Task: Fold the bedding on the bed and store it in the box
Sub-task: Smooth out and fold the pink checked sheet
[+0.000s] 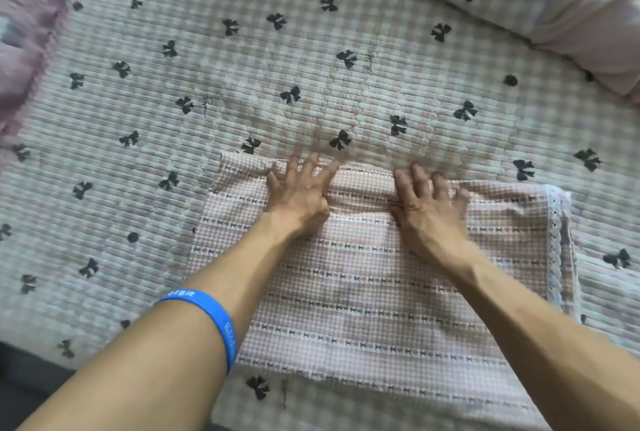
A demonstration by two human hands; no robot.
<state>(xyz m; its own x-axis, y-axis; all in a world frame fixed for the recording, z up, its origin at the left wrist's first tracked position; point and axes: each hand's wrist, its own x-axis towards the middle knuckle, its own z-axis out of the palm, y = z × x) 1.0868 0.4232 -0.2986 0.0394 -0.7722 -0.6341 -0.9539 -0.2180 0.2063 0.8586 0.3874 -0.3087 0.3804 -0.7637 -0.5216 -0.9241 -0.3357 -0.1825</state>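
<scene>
Head view, close above bed (242,49)

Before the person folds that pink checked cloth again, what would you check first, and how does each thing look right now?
1. Left hand flat on the pink checked cloth: ok.
2. Right hand flat on it too: ok.
3. Far edge under the fingers lies even: not ok, it looks bunched.
4. Lace trim lined up along the right side: ok.
5. Cloth lies wholly on the quilted bed cover: ok.
6. Storage box nearby: cannot tell, none in view.
</scene>
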